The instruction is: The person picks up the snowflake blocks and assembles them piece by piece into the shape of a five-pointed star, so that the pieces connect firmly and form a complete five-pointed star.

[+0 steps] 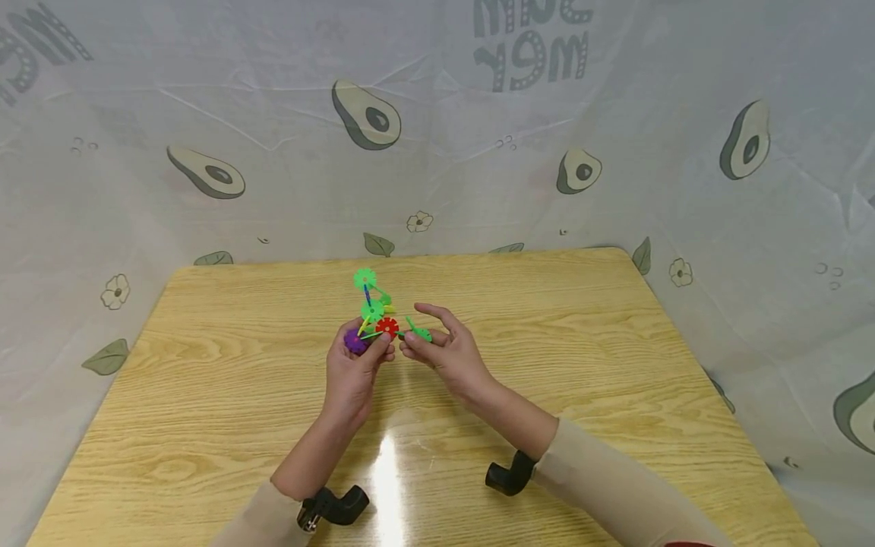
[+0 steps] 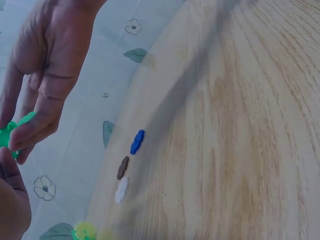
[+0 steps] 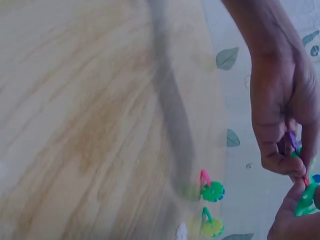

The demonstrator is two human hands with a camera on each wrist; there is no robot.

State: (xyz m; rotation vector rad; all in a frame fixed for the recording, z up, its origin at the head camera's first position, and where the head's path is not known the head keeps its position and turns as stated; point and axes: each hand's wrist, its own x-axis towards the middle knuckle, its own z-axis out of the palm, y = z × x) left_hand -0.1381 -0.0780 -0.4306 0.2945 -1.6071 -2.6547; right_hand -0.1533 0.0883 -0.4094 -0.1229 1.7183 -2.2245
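Observation:
My left hand (image 1: 352,372) holds a joined cluster of notched plastic discs. In it are a red disc (image 1: 386,328) by the thumb, a purple disc (image 1: 355,341) at the left, and yellow and green pieces. A green disc (image 1: 365,279) stands at the cluster's top, joined by a blue piece (image 1: 368,295) to another green disc (image 1: 372,310). My right hand (image 1: 451,353) pinches a green notched disc (image 1: 423,334) with a second green piece set across it. This lies just right of the red disc; fingers hide where the parts meet.
In the left wrist view, a blue piece (image 2: 137,142), a brown piece (image 2: 123,168) and a white piece (image 2: 121,190) lie near the table's edge. The right wrist view has a green disc (image 3: 213,191) with a pink piece, and a yellow disc (image 3: 213,227). A patterned cloth (image 1: 465,182) hangs behind.

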